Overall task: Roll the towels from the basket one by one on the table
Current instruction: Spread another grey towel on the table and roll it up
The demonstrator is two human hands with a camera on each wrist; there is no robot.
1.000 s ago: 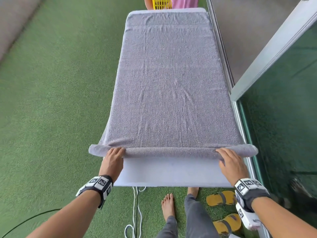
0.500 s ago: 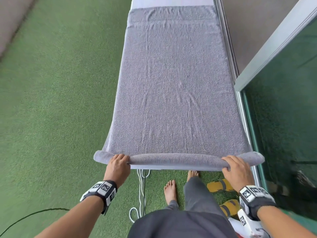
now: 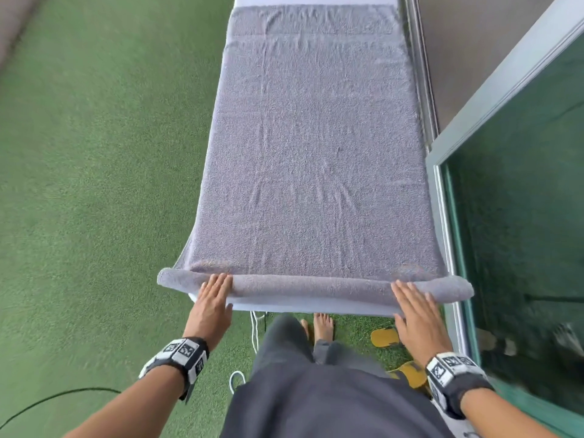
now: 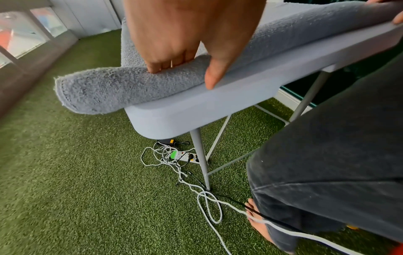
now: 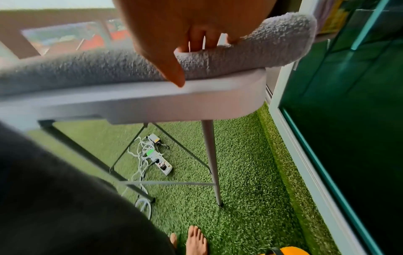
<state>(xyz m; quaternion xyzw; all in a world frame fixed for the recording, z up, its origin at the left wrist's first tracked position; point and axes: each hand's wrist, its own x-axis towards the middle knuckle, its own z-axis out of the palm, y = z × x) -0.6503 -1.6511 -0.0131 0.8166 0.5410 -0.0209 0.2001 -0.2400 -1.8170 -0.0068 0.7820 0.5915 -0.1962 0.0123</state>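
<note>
Head view: grey towel (image 3: 313, 147) lies flat along the white counter (image 3: 311, 306), covering nearly its full length; the near end is rolled into a low tube at the near edge, both tube ends overhanging the counter sides. Left hand (image 3: 212, 303) flat on the roll near its left end, fingers straight and together. Right hand (image 3: 417, 312) likewise flat on the roll near its right end. Neither hand grips anything; both press with extended fingers.

Left wrist view: fingertips (image 4: 160, 66) bear on top of the roll, thumb reaching to the counter edge. Only this view and the right wrist view show below the counter: grey legs (image 4: 201, 155), a power strip (image 5: 162, 165) with tangled white cables (image 4: 209, 203) on green turf (image 3: 94, 184).

Right wrist view: the roll's right end overhangs beside a glass panel (image 5: 348, 103).
</note>
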